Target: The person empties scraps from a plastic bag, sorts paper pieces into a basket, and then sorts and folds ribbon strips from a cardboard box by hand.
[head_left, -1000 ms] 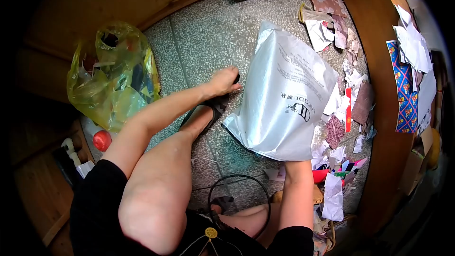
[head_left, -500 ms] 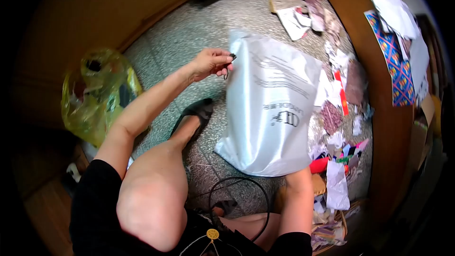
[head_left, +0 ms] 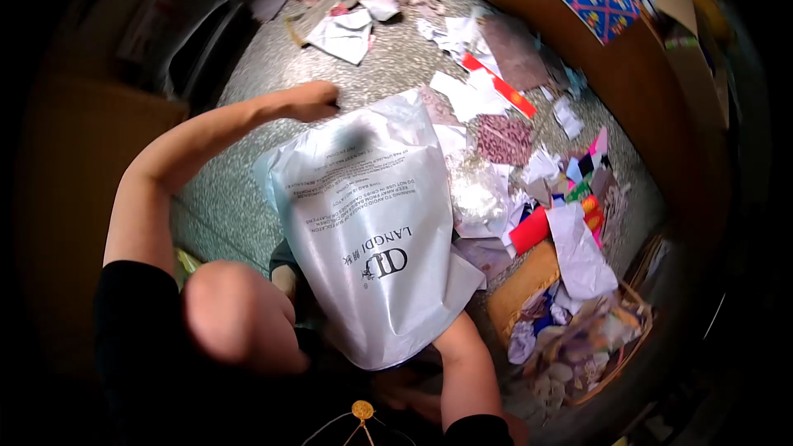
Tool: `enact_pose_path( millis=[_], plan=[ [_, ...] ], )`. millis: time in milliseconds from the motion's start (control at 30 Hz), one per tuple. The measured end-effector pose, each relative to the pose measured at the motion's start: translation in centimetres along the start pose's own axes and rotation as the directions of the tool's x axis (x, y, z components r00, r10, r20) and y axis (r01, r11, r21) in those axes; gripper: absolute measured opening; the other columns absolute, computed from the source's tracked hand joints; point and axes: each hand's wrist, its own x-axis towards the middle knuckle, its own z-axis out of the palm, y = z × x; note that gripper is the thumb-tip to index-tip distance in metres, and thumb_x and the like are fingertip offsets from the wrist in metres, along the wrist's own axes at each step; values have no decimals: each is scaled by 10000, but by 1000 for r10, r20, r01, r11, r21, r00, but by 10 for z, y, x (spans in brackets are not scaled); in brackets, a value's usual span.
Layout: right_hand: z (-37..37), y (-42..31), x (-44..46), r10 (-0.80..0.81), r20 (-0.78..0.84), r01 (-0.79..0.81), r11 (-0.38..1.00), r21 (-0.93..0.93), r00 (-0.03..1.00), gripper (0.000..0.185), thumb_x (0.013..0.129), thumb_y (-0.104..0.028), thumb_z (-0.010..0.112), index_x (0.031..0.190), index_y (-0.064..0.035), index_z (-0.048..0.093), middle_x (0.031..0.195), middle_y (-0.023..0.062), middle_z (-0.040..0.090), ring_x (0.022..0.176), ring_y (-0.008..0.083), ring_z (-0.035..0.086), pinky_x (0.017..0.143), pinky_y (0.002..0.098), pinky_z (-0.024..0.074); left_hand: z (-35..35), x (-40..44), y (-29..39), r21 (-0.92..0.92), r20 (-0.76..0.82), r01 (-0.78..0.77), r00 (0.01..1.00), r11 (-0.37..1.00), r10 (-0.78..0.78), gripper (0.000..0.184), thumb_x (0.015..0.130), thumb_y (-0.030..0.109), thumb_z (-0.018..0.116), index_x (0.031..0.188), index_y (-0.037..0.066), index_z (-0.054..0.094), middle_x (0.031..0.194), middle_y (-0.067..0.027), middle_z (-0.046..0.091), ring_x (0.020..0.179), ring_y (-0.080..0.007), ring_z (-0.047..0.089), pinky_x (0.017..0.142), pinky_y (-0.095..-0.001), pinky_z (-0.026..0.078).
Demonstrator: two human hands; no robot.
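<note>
A silvery bag (head_left: 372, 206) above the floor (head_left: 223, 177) is showing upside-down "LANGDI" and a suffocation warning, concealing the right hand, state unknown; the left hand (head_left: 315, 101) is curling near its far edge, grip unclear.

Before you spreads a speckled grey floor (head_left: 216, 206); on it lie a creased white sheet (head_left: 343, 37) ahead and, to your right, a mauve-brown scrap (head_left: 514, 51), a purple patterned piece (head_left: 504, 139) and crumpled white paper (head_left: 567, 117).
</note>
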Motion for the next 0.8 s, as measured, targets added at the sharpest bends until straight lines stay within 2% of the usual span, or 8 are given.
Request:
enact_pose_path(
  millis=[100, 133, 200, 267, 400, 600, 667, 800],
  plan=[
    [7, -4, -4, 52, -31, -52, 999, 8, 998, 291, 737, -135, 549, 997, -7, 518, 986, 135, 514, 896, 270, 518, 771, 365, 446, 13, -26, -87, 180, -39, 255, 967, 950, -252, 210, 664, 129, 529, 739, -45, 619, 770, -255, 589, 753, -376, 585, 663, -417, 450],
    [9, -5, -3, 65, -44, -65, 998, 14, 997, 290, 737, -134, 549, 995, -7, 519, 984, 134, 515, 895, 269, 518, 771, 364, 446, 20, -33, -111, 364, 75, 316, 928, 876, -366, 234, 685, 156, 536, 813, -12, 637, 855, -243, 598, 819, -373, 586, 718, -410, 460],
    [15, -9, -8, 87, -68, -86, 996, 28, 994, 287, 736, -133, 549, 992, -7, 520, 980, 134, 516, 893, 268, 519, 771, 363, 446, 26, -61, -77, 631, 7, 261, 940, 731, -342, 493, 779, 325, 567, 1156, 20, 479, 1115, -261, 473, 1025, -382, 492, 877, -435, 414],
    [22, -14, -9, 116, -82, -114, 993, 25, 990, 285, 735, -131, 550, 989, -6, 521, 976, 133, 518, 891, 267, 520, 771, 361, 446, 33, -48, -71, 406, 93, 65, 989, 911, -112, 513, 826, 362, 524, 1173, -6, 435, 1129, -274, 451, 1038, -370, 473, 881, -444, 406],
    [36, -23, -9, 131, -119, -132, 991, -3, 984, 280, 733, -128, 550, 983, -5, 524, 968, 132, 521, 887, 265, 521, 770, 358, 447, 39, 10, -47, -93, 133, 19, 991, 995, -6, 494, 884, 417, 417, 1018, -41, 546, 875, -216, 598, 823, -328, 584, 756, -393, 458],
    [50, -33, 15, 107, -196, -114, 993, -26, 975, 272, 731, -124, 551, 973, -3, 527, 957, 129, 526, 882, 262, 524, 769, 354, 447, 67, 32, -37, -465, 100, 242, 970, 851, -221, 651, 748, 482, 624, 1005, -109, 537, 880, -232, 607, 853, -278, 590, 715, -350, 478],
    [53, -33, 29, 97, -218, -108, 993, -37, 971, 270, 730, -122, 552, 970, -2, 529, 953, 129, 528, 880, 261, 524, 769, 352, 447, 60, 20, -29, -667, 244, 119, 968, 736, 65, 707, 698, 432, 689, 1040, -153, 489, 920, -227, 590, 879, -262, 582, 718, -322, 481],
    [53, -38, 52, 69, -250, -90, 993, -73, 966, 265, 728, -119, 552, 964, -1, 531, 945, 127, 531, 876, 259, 526, 768, 349, 448, 69, 4, -43, -707, 290, 366, 931, 605, -223, 641, 645, 190, 753, 1075, -172, 443, 954, -218, 592, 809, -268, 607, 737, -336, 504]
  ],
)
